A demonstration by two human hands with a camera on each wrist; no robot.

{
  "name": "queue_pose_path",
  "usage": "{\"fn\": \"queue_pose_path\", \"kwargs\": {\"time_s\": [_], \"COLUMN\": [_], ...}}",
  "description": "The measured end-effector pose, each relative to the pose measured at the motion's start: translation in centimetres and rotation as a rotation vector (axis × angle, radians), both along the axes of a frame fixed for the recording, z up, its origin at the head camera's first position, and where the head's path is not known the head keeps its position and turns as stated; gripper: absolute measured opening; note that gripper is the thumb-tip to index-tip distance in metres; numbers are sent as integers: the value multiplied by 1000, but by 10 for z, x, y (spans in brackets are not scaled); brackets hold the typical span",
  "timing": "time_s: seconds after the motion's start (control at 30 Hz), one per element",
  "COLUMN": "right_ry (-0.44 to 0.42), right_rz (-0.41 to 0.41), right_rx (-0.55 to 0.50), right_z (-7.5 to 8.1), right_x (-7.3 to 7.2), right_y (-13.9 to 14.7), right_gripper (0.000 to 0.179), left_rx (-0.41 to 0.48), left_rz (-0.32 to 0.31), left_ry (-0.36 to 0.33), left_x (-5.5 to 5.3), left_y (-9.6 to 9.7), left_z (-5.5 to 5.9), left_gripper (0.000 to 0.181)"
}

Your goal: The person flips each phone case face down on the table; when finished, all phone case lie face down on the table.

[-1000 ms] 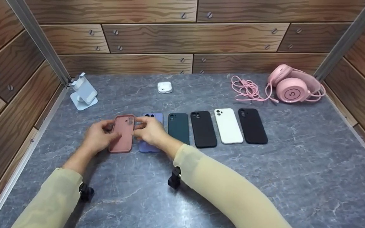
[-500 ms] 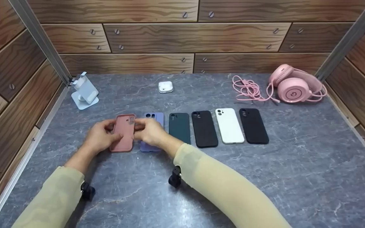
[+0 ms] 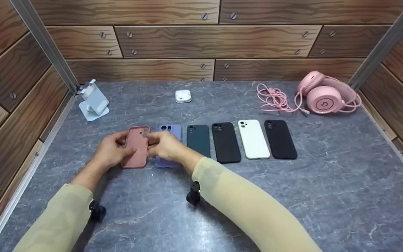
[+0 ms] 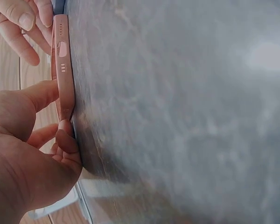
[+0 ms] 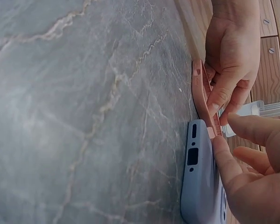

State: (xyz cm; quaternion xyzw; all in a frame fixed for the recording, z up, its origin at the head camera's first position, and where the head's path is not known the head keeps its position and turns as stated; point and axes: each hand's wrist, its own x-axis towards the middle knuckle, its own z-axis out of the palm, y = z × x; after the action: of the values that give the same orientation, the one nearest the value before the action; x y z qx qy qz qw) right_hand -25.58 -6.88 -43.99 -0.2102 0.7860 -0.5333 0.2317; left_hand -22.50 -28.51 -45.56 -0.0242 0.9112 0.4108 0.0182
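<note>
A pink phone case [image 3: 135,154] lies inner side up at the left end of a row of phone cases. My left hand [image 3: 109,150] grips its left edge, thumb on the inner face and fingers at the outer side. At the right edge, my right hand [image 3: 165,145] holds the case by thumb and fingertips, the forefinger over part of the camera cutout. In the left wrist view, the pink case's slotted lower side [image 4: 64,70] faces me, close to the tabletop. A purple phone case [image 5: 198,177] sits beside it, partly under my right hand.
Rightward stand a dark green case [image 3: 198,141], a black case [image 3: 226,143], a white case [image 3: 254,140] and another black case [image 3: 280,140]. Behind are a light blue phone stand [image 3: 94,101], a small white box [image 3: 183,96] and pink headphones [image 3: 324,99] with a coiled cable [image 3: 275,99].
My right forefinger has shifted slightly inward over the pink phone case's camera cutout. The left hand and the other things keep their places, apart from a slight shift of the whole view.
</note>
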Motion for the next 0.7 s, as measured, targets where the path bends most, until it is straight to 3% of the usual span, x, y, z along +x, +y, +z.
{"fn": "queue_pose_path", "kwargs": {"time_s": [0.37, 0.6, 0.7], "right_ry": [-76, -331, -390], "right_rz": [-5, -97, -125], "right_rx": [-104, -223, -232], "right_z": [-2, -4, -3], "right_x": [-2, -8, -10], "right_y": [5, 7, 8], "right_gripper": [64, 52, 48], "left_rx": [165, 232, 244], "left_rz": [73, 136, 151], "left_ry": [-47, -61, -60], "left_x": [0, 1, 1], "left_y": [1, -1, -3], "left_z": [0, 1, 3], "left_gripper": [64, 62, 60]}}
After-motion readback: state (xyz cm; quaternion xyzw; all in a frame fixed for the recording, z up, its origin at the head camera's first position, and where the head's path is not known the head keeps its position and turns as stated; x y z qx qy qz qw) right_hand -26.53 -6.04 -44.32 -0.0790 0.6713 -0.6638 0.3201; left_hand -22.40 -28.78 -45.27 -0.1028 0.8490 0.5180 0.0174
